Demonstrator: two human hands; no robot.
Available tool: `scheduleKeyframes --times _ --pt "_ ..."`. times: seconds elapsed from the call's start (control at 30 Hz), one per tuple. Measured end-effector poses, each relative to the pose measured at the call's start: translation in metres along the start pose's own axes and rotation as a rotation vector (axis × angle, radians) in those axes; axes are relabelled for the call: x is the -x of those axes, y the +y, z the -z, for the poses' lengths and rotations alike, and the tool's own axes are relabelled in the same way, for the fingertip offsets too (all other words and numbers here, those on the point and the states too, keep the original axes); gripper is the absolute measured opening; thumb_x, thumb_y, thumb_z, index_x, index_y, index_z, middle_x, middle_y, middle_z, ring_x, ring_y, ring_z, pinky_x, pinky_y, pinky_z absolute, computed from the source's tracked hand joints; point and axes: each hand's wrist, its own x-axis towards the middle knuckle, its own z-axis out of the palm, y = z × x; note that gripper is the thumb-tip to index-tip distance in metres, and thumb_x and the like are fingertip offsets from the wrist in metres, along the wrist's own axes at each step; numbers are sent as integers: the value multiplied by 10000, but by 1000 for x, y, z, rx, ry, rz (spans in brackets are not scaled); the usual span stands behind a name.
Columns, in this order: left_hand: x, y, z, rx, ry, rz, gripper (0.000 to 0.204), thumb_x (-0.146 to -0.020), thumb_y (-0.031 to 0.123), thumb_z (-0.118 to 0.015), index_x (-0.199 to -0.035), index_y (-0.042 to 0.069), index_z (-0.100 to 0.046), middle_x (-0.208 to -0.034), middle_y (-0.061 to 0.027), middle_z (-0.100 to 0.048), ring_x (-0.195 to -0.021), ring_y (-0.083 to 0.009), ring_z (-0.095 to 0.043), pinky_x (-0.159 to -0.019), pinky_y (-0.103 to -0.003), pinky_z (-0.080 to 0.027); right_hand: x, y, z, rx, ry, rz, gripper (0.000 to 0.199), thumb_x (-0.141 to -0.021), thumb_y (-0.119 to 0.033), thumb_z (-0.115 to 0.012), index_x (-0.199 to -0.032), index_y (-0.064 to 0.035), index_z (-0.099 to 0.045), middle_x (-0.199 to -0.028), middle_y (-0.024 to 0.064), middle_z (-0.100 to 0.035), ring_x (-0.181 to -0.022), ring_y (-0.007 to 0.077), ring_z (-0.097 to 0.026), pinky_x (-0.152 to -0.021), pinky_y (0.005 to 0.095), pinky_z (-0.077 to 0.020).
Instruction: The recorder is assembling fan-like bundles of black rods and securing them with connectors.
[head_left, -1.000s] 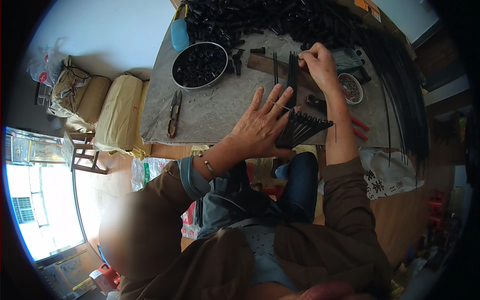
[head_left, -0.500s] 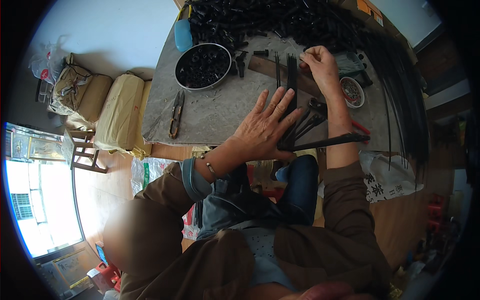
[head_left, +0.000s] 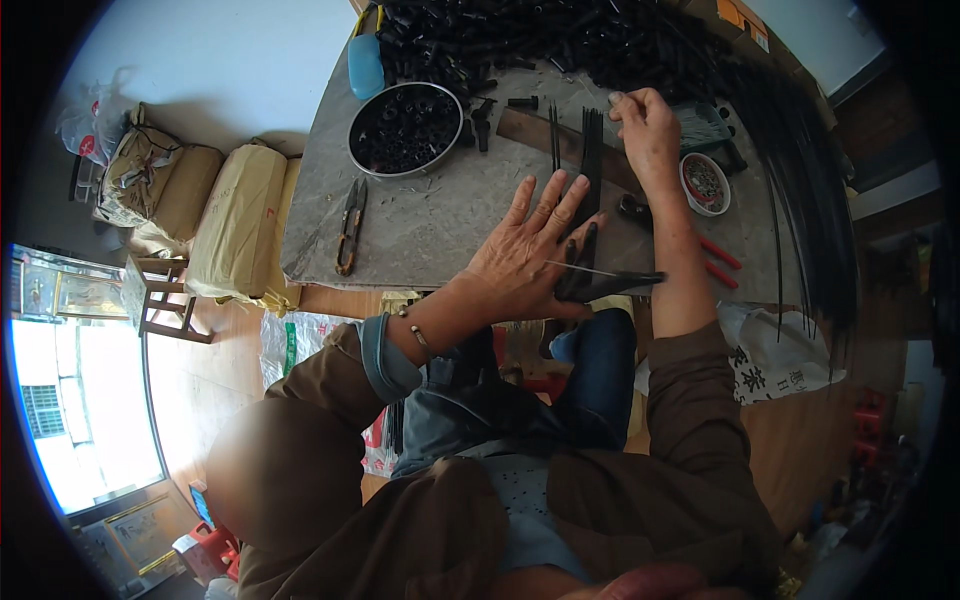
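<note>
Left hand (head_left: 530, 255) lies flat, fingers spread, pressing a bundle of thin black rods (head_left: 590, 180) against the grey tabletop (head_left: 440, 215). Right hand (head_left: 645, 125) pinches the rods' far ends. Rods judged light, springy, prone to fanning (slippery too); best held near both ends. Snips (head_left: 350, 225) lie well apart.

Left hand (head_left: 530, 255) flat, right hand (head_left: 648, 130) pinching.
</note>
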Motion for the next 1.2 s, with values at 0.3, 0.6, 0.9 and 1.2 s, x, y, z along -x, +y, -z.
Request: scheduleKeyframes --times 0.3,0.6,0.9,1.2 --pt "1 1 -1 -5 -1 -8 992 -726 743 -559 -1432 75 -360 -1510 -267 -165 -1417 -411 -140 -1141 -554 -100 -1 3 8 50 -135 -34 227 -843 -208 -654 -862 19 -641 -716 127 -644 -693 199 -639 -665 319 -484" --pt "-1 2 1 38 5 1 1024 -658 678 -687 -1416 67 -370 -1510 -265 -187 -1419 -414 -158 -1137 -566 -103 -16 23 -5 35 -143 -122 229 -820 -196 -572 -748 18 -613 -654 29 -575 -607 114 -516 -587 272 -413" --pt "0 1 -1 -30 -32 4 1006 -717 764 -539 -1446 97 -349 -1506 -241 -219 -1418 -408 -145 -1144 -553 -69 -10 16 -5 1 -65 -34 200 -826 -165 -565 -722 5 -579 -633 31 -581 -585 90 -533 -531 269 -410" --pt "-1 2 0 -79 -74 28 1021 -704 780 -536 -1459 130 -315 -1461 -222 -289 -1411 -398 -170 -1130 -583 -89 -3 1 8 -269 -187 -270 190 -837 -149 -582 -736 12 -578 -650 55 -618 -511 103 -567 -503 251 -442"
